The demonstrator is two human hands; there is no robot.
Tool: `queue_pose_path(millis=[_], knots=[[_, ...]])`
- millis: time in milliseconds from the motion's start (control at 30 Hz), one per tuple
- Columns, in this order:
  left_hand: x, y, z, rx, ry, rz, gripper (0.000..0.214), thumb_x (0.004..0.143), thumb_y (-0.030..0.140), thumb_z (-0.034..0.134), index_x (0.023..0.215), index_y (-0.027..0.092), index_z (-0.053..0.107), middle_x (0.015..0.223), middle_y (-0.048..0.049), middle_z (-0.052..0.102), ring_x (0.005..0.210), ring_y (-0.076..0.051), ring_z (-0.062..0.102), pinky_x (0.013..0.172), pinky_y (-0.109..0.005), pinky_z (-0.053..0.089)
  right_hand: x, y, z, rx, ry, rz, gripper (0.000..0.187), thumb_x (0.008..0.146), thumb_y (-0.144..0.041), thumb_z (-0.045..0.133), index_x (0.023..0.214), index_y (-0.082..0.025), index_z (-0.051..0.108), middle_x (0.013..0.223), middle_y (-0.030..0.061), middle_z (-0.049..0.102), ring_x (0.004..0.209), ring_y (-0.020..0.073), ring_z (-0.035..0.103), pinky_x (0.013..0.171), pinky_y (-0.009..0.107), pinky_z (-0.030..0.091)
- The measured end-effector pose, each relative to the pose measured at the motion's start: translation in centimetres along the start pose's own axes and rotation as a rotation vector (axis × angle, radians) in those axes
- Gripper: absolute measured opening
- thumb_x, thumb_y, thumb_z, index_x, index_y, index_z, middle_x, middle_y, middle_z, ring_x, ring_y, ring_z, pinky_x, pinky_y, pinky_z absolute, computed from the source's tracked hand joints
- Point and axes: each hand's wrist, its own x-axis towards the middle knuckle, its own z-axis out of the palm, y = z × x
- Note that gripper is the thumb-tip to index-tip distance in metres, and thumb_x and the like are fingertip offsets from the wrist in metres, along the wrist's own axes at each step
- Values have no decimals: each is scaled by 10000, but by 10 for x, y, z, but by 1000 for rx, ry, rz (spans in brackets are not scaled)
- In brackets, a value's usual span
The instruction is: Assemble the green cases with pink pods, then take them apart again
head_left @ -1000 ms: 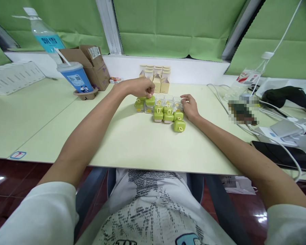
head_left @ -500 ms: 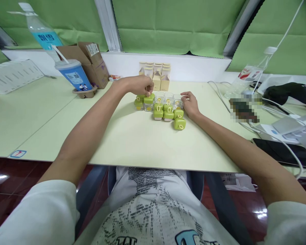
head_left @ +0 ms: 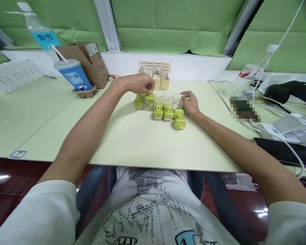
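Note:
My left hand is closed in a pinch on a green lid, which sits over a small clear jar. To its left stands another jar with a green lid on it. My right hand has its fingers apart and rests them against the right side of an uncovered clear jar. Other uncovered jars stand in a row between my hands. In front of them lie several loose green lids with pale loops; one lid lies nearest me.
Small open cardboard boxes stand behind the jars by the wall. On the left are a blue cup, a brown carton and a bottle. Cables, another bottle and a black tablet-like slab occupy the right side.
My left hand and the green lid in it have shifted very slightly to the right. My right hand stays against the jar.

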Motion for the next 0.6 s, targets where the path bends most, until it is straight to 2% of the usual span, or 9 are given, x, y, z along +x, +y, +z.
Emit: queue_pose_path(millis=[67, 233, 600], knots=[[1, -2, 1, -18, -3, 12, 411, 903, 342, 654, 1252, 208, 824, 1146, -62, 817, 1196, -288, 719, 1021, -378, 473, 0, -1, 0, 3, 25, 33, 277, 1002, -498, 615, 1178, -295, 682, 1122, 74, 664, 1066, 296, 631, 971, 489, 587], [3, -3, 3, -7, -3, 30, 342, 896, 327, 649, 1166, 202, 818, 1058, -52, 806, 1073, -251, 729, 943, -351, 476, -1, -4, 0, 13, 45, 54, 287, 1016, -526, 610, 1172, -299, 689, 1099, 66, 668, 1059, 292, 639, 969, 489, 587], [3, -3, 9, 14, -32, -11, 370, 860, 374, 682, 1160, 207, 821, 1048, -38, 808, 1054, -233, 728, 963, -332, 487, -1, -5, 1, 33, 44, 100, 243, 989, -459, 629, 1158, -291, 676, 1144, 76, 672, 1095, 298, 634, 1004, 500, 577]])
